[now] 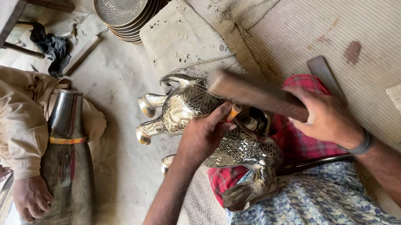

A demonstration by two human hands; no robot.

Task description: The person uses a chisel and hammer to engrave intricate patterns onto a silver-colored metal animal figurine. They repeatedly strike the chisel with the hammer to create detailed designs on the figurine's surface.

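Hands work close: left hand (206, 135) pinches a small chisel (233, 113) against the metal elephant figure (195, 109) on the lap; right hand (326, 117) grips a wooden mallet (255, 95). A mis-aimed blow could strike the left fingers.

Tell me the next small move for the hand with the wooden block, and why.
Probably bring the wooden block down onto the orange-handled tool. The right hand holds the block raised just above it, while the left hand pins the tool's tip against the engraved metal animal figure lying across the lap. Tool and block look lined up for a strike.
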